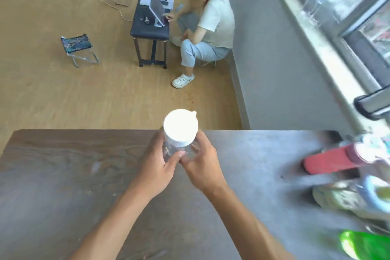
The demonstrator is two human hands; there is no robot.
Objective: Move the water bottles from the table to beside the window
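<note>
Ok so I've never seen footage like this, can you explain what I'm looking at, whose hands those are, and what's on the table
There is no machine here. The one picture comes from a camera worn on a person's head, looking forward and down. The left hand and right hand are that person's own, both wrapped around a clear bottle with a white cap, above the dark table. On the table's right edge lie blurred things: a red bottle on its side and something green. The window sill is at upper right. Another person crouches by a bench across the floor.
</note>
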